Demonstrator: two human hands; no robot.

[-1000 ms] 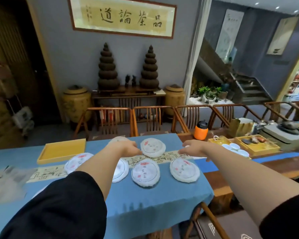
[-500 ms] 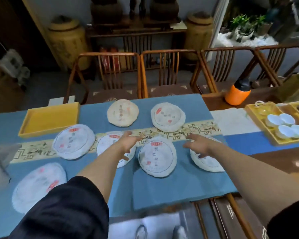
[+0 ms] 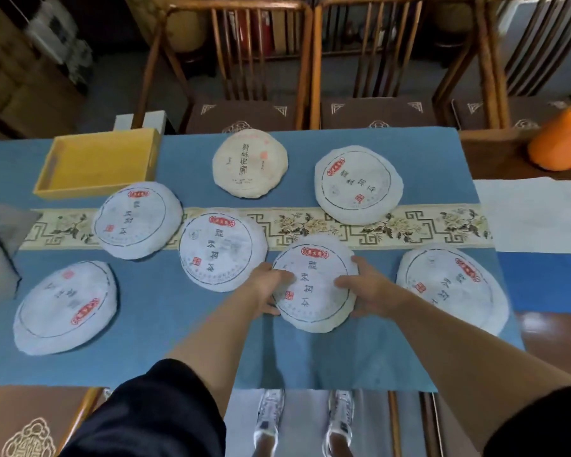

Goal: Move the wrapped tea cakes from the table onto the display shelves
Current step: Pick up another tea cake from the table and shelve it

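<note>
Several round tea cakes in white paper wrappers lie on the blue tablecloth [image 3: 409, 159]. The near middle cake [image 3: 314, 282] is held from both sides: my left hand [image 3: 267, 288] grips its left edge, thumb on top, and my right hand [image 3: 366, 291] grips its right edge. Other cakes lie at the near right [image 3: 452, 288], the far right [image 3: 358, 184], the far middle, cream-coloured [image 3: 249, 161], the centre left [image 3: 221, 247], the left [image 3: 137, 219] and the near left [image 3: 65, 306]. No display shelves are in view.
A yellow tray [image 3: 96, 163] sits at the far left of the cloth. An orange flask [image 3: 561, 143] stands on the bare wood at the far right. Wooden chairs [image 3: 244, 61] line the far side of the table. My feet show below the near table edge.
My head has tilted down from the room to the table. Both hands have drawn back from the far cakes and closed on the edges of the near middle cake.
</note>
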